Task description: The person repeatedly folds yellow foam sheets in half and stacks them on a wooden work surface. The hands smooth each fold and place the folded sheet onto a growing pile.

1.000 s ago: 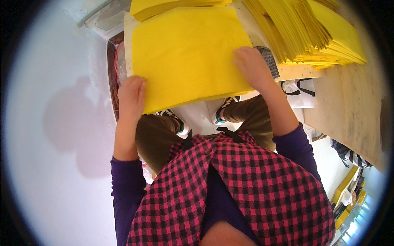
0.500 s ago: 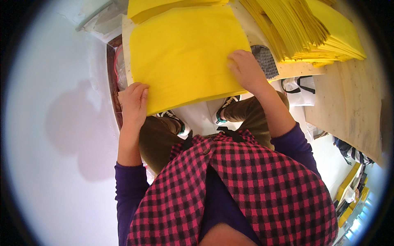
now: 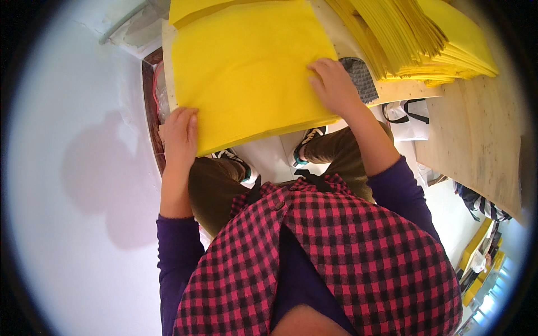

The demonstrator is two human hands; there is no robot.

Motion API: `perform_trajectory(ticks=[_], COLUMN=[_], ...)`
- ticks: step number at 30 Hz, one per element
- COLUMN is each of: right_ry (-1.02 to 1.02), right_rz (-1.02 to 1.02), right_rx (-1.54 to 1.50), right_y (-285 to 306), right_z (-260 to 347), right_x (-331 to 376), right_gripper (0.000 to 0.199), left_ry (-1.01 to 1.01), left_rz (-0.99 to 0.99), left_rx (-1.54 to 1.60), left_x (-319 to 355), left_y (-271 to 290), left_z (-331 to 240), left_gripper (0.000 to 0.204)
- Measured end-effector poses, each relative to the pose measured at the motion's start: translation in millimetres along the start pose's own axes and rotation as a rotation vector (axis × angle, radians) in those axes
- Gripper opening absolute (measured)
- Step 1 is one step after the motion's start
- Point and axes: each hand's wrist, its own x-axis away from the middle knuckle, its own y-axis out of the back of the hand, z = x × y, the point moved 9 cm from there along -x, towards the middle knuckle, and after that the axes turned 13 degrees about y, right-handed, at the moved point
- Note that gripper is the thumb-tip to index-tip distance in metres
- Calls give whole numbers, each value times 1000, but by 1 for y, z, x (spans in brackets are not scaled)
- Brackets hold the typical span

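A flat pile of yellow fabric sheets (image 3: 252,73) lies in front of me, its near edge reaching out over my feet. My left hand (image 3: 180,131) is closed at the pile's near left corner, with its fingers bent along the side edge. At the right edge, my right hand (image 3: 336,87) is closed too, its thumb and curled fingertips on the yellow fabric. What the undersides of both hands touch is hidden.
More folded yellow fabric (image 3: 224,10) lies beyond the pile. Tall stacks of yellow sheets (image 3: 392,39) stand at the far right on the wooden table (image 3: 476,134). A dark grey textured pad (image 3: 360,80) sits beside my right hand. Below the table is a white bag (image 3: 412,126); a white wall (image 3: 84,224) rises at left.
Both hands and the yellow pile appear slightly higher and farther left in the picture, along with the surroundings. Each hand stays at its own edge of the pile.
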Motion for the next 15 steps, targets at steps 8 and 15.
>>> perform_trajectory(ticks=[8,15], right_ry=[-76,-31], right_rz=[24,-3], right_rx=[25,-11], right_y=[5,1], right_z=[-15,-9], right_x=[-13,-4], right_gripper=[29,30], left_ry=[56,36], left_rz=[53,3], left_rx=[31,-19], left_x=[-13,0], left_y=[7,3], left_z=[10,5], left_gripper=[18,19])
